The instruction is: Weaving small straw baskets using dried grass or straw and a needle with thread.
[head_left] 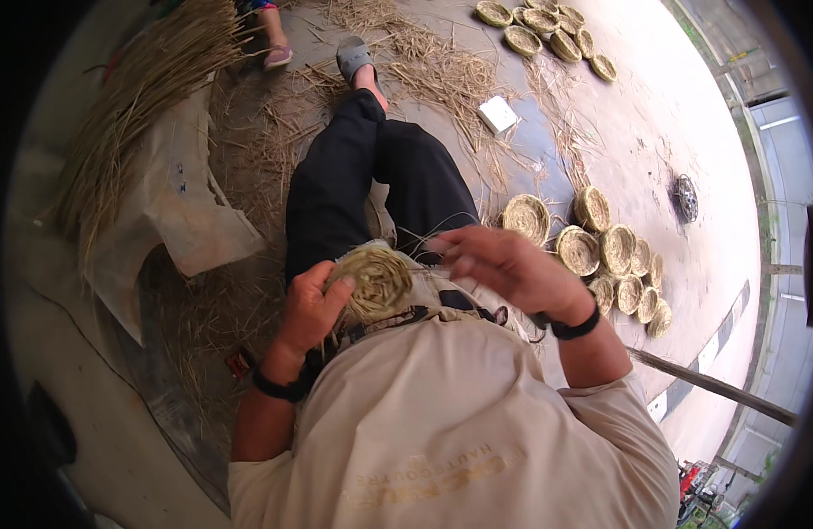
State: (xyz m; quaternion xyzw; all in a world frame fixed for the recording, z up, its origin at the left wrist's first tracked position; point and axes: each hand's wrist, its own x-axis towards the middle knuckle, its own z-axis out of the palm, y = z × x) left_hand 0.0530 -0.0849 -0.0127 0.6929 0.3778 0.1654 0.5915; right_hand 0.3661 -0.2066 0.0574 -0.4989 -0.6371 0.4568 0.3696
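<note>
Closest to my camera is the beige shirt (459, 414), filling the bottom of the view, with faint lettering on it that I'll leave alone. Just past it, my left hand (311, 304) is curled around the edge of a small round woven straw coil (378, 278), thumb pressed on its face, so it's closed on the thing. The coil sits right over my lap, above the black trousers (371, 189). My right hand (503, 264) is just beside the coil, fingers loosely bent and blurry, with thin strands running off them (can't tell if it's actually pinching one). Both wrists have black bands.

On the ground to my right there's a cluster of finished woven coils (600, 256), overlapping each other, and another bunch of them (543, 31) further off near the top. Between the two sits a small white square package (497, 114), lying flat among loose straw. To my left is a crumpled tan sack (182, 207) with a little blue mark on it, and a big bundle of dry straw (137, 106) beside it. Someone else's foot in a pink shoe (277, 55) pokes in up top.
</note>
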